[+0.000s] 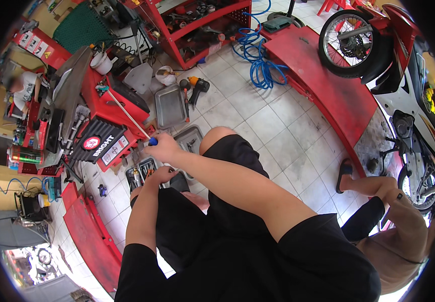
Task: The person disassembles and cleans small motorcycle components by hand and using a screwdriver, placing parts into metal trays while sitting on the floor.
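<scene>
My right hand [164, 150] is closed around the blue handle [153, 141] of a tool with a long, thin, pale shaft [129, 115], which looks like a long screwdriver. That shaft points up and left, its far end in front of a red tool cabinet [90, 93]. Lower and nearer, my left hand [162, 174] has its fingers curled beside a tray of tools [136, 176]. A small orange part [150, 172] shows at its fingertips; what it grips is unclear. Beyond my right hand lies a metal tray [191, 138] with small parts in it, partly hidden by my arm and knee.
Another metal tray [171, 108] and a yellow-and-black power drill [197, 89] lie on the tiled floor. Blue hose [262, 73] coils near a red lift platform [323, 75] carrying a motorcycle [350, 43]. A person [396, 236] crouches at right; another person [26, 90] is at far left.
</scene>
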`<state>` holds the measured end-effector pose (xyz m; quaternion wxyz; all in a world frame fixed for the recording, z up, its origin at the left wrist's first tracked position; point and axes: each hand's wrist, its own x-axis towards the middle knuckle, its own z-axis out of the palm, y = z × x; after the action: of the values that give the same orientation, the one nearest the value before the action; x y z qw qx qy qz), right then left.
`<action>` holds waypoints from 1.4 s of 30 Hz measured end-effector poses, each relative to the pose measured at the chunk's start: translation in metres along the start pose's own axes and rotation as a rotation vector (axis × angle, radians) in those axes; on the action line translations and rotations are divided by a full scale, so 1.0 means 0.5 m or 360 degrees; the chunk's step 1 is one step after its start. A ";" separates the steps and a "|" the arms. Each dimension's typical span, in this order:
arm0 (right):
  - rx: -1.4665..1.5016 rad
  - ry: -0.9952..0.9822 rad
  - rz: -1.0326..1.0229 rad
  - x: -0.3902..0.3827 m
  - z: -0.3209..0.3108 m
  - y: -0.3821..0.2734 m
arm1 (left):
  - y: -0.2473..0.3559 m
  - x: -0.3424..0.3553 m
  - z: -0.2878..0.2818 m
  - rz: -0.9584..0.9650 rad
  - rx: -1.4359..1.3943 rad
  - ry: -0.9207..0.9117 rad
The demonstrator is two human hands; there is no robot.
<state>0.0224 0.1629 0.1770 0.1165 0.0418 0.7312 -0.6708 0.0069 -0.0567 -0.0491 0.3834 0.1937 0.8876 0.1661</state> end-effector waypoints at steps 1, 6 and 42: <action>-0.0017 0.0008 -0.0016 -0.002 0.001 0.001 | 0.004 -0.003 -0.001 -0.0012 0.0009 -0.0001; 0.0002 0.0110 0.0071 0.017 -0.009 0.054 | 0.079 -0.028 -0.017 -0.0130 0.0129 -0.0099; 0.0067 0.0050 0.0106 0.021 -0.022 0.028 | 0.052 -0.049 -0.027 -0.0122 0.0082 -0.0026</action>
<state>0.0140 0.1740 0.1618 0.1263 0.0791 0.7168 -0.6811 0.0183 -0.0476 -0.0137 0.3916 0.1709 0.8952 0.1268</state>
